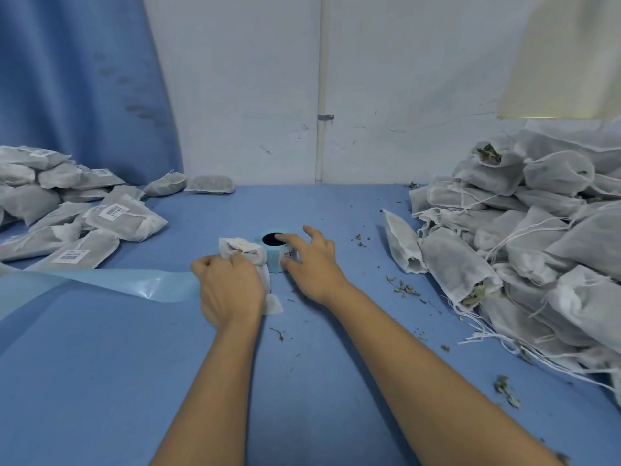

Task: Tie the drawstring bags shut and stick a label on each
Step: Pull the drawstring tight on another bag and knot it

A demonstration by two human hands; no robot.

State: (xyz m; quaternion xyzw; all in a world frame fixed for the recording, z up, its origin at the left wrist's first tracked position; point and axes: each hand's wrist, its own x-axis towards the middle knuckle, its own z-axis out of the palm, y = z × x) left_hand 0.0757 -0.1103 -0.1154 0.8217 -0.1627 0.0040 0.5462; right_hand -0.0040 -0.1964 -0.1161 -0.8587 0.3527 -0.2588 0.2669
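A small white drawstring bag (242,249) lies on the blue table just left of a light-blue label roll (273,253). My left hand (230,286) grips the bag's near end with curled fingers, covering most of it. My right hand (312,258) touches the roll's right side; its thumb is at a white label (288,254) on the roll's edge, its other fingers spread above the roll. Whether the thumb pinches the label I cannot tell.
A loose strip of blue backing film (100,284) trails left from the roll. Labelled, tied bags (111,216) are heaped at the left. A large heap of unlabelled bags (524,237) with loose strings fills the right. Dried leaf crumbs (403,288) dot the table (100,381).
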